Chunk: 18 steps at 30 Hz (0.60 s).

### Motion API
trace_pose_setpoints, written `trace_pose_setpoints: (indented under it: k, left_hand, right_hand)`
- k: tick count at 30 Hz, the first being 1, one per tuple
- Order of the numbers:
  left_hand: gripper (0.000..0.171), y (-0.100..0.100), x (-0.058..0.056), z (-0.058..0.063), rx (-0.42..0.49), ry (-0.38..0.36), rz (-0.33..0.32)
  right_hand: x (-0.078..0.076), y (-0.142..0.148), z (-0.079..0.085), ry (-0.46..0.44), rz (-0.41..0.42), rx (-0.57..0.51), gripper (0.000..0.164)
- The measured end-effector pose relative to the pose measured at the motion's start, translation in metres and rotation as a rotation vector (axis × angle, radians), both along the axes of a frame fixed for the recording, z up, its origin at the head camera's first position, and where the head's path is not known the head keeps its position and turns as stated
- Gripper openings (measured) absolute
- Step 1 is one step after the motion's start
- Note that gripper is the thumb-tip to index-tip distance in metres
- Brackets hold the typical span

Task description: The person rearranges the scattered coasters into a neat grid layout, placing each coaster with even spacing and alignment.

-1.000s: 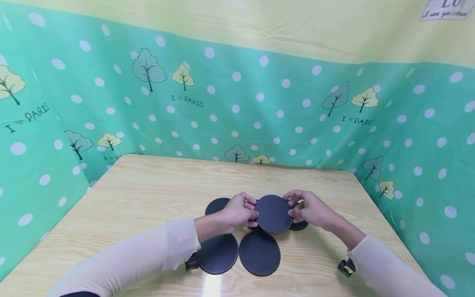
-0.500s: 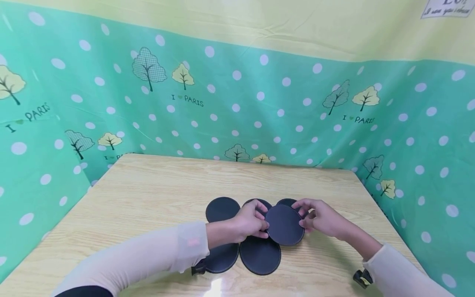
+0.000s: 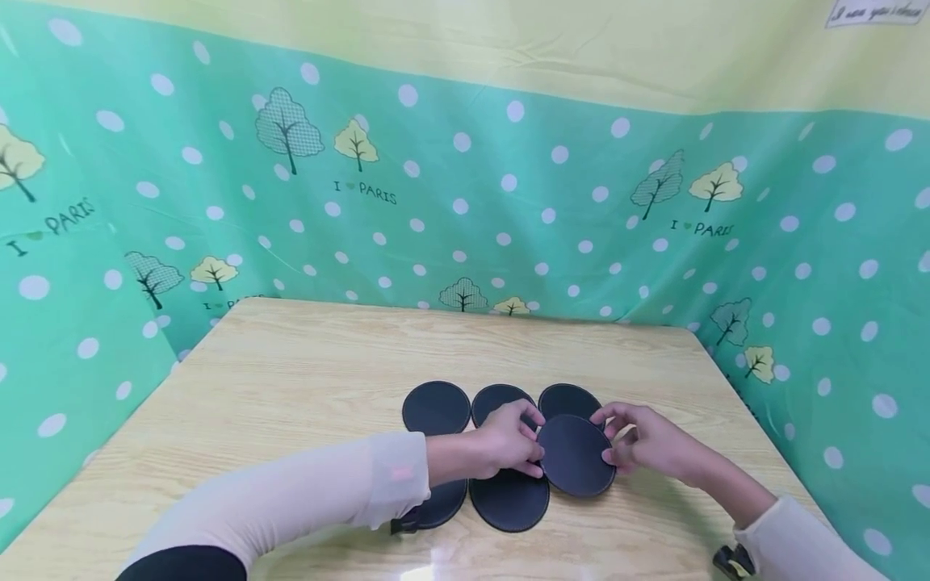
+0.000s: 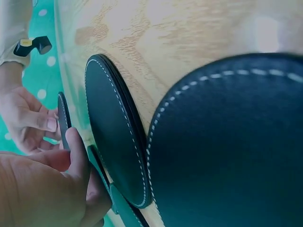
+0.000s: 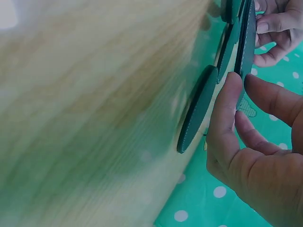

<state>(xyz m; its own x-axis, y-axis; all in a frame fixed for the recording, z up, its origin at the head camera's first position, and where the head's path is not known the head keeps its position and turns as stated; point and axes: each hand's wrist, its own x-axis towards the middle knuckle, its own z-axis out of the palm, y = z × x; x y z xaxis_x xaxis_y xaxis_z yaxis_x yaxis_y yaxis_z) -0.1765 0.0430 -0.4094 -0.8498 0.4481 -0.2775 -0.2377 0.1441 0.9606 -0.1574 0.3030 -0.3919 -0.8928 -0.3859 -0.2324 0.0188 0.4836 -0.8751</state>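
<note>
Both my hands pinch one round black coaster (image 3: 576,456) by opposite edges, the left hand (image 3: 506,438) at its left side and the right hand (image 3: 647,444) at its right. It hangs close over the table at the right end of the front row and overlaps the back right coaster (image 3: 567,397) in the head view. In the right wrist view the held coaster (image 5: 247,42) stands nearly edge-on between thumb and fingers. White stitching runs round the front middle coaster (image 4: 113,127), just beside my left hand. My left forearm partly covers the front left coaster (image 3: 445,507).
The back row continues with a back left coaster (image 3: 436,408) and a back middle coaster (image 3: 497,397), partly behind my left hand. All lie on a wood-grain table (image 3: 305,379). A green and yellow printed cloth (image 3: 465,186) hangs round its back and sides.
Both hands have carried the held coaster to the right and toward the front, from over the back row to beside the front middle coaster. More of the back row now shows.
</note>
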Motion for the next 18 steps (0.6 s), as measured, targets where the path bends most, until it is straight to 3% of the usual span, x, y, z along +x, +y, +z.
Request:
trace_pose_setpoints:
  k: [9, 18]
  left_hand:
    - [0.046, 0.011, 0.004, 0.004, -0.065, 0.023, -0.035]
    - [0.041, 0.02, 0.008, 0.008, -0.149, 0.038, -0.067]
  right_hand:
    - [0.006, 0.007, -0.001, -0.013, 0.009, 0.003, 0.046]
    - [0.011, 0.013, -0.014, -0.062, -0.005, -0.029, 0.046]
